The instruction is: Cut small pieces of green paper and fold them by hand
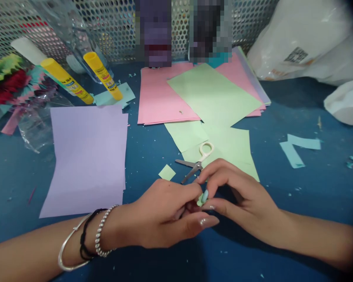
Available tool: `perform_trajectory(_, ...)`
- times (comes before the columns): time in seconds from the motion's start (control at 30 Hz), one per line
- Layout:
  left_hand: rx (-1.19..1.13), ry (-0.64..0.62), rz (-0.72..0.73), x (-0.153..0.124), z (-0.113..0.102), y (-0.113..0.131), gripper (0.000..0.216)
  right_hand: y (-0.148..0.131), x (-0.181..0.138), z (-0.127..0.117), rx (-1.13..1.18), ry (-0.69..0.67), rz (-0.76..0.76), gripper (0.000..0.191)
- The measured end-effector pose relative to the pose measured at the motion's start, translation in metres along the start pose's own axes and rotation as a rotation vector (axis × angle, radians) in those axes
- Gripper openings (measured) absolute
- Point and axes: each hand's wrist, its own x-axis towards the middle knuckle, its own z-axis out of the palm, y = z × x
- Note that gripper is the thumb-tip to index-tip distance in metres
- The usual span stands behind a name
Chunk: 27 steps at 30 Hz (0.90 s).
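A small piece of folded or curled paper [202,198], light green with a pale blue part, sits between my two hands. My left hand [167,215] has its fingers curled around its lower side, with the thumb stretched out below. From the other side, my right hand [238,192] pinches at the piece with bent fingers and thumb. Just beyond my fingers, open scissors [199,164] with a white handle lie on light green sheets [232,147]. A small green paper square [167,172] rests left of the blades.
Purple paper [88,160] lies at left, with yellow glue sticks [104,76] behind it. Pink sheets [161,94] are stacked at the back under a green sheet [211,94]. Blue strips [294,152] lie right. A white plastic bag [306,43] stands against the perforated metal panel [117,23].
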Motion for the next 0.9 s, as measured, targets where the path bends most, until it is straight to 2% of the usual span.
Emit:
perform_trajectory(0.17,0.051,-0.053,-0.084,0.003,0.000,0.002,0.028,0.000,-0.001,0.002,0.041,0.006,0.042,0.011)
perform_trajectory(0.33,0.170,0.044,-0.128,0.005,0.008,-0.001,0.029,0.001,-0.002,0.002,0.057,0.000,0.092,0.016)
perform_trajectory(0.6,0.133,0.091,-0.033,0.003,0.010,0.000,0.027,0.002,-0.003,0.002,0.029,-0.009,0.080,0.019)
perform_trajectory(0.9,0.184,0.107,-0.017,0.002,0.013,-0.001,0.028,0.000,-0.002,0.003,-0.011,-0.006,0.078,0.019)
